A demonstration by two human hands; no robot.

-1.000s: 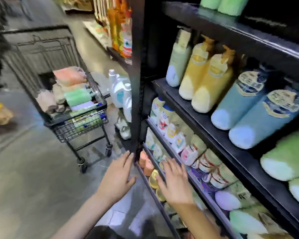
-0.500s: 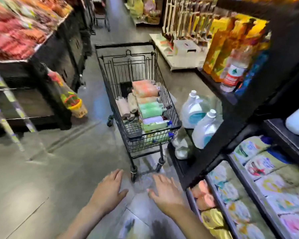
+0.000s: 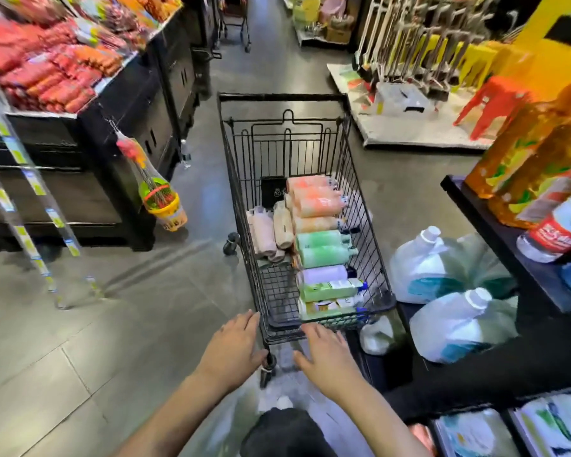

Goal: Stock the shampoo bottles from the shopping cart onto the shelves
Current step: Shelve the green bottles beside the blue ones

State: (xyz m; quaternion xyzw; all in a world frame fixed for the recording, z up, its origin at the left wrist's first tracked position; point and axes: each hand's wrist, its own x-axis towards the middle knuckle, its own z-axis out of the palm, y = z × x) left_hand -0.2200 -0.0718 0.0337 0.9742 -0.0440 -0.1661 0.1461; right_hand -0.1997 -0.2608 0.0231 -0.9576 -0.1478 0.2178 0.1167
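Plastic shampoo bottles (image 3: 320, 225) in orange, green, lilac and beige lie on their sides in a row inside the black wire shopping cart (image 3: 366, 206), which fills the centre of the frame with its near end towards the person. The left hand (image 3: 233, 349) and right hand (image 3: 325, 354) reach out at lower centre, fingers straight and slightly spread, holding nothing; the right fingertips (image 3: 309, 329) sit just at the cart's near lower rim, though contact cannot be told.

The floor (image 3: 112, 324) is grey polished tile, running up the frame as an aisle between displays. At right, a black metal shelf unit (image 3: 495, 232) carries orange liquid bottles (image 3: 521, 153) and a clear bottle with a red label (image 3: 561, 225); below them two large white jugs with teal labels (image 3: 442, 291) stand just beside the cart's right side. At upper left a black display stand (image 3: 129, 103) holds red packaged goods (image 3: 47, 67), with a netted bundle of toys (image 3: 155, 189) hanging off its corner. A red plastic stool (image 3: 495, 103) stands at upper right.

Compared with half a second ago, the cart sits larger and more central in the view, and both hands are now up at its near end instead of over bare floor short of it.
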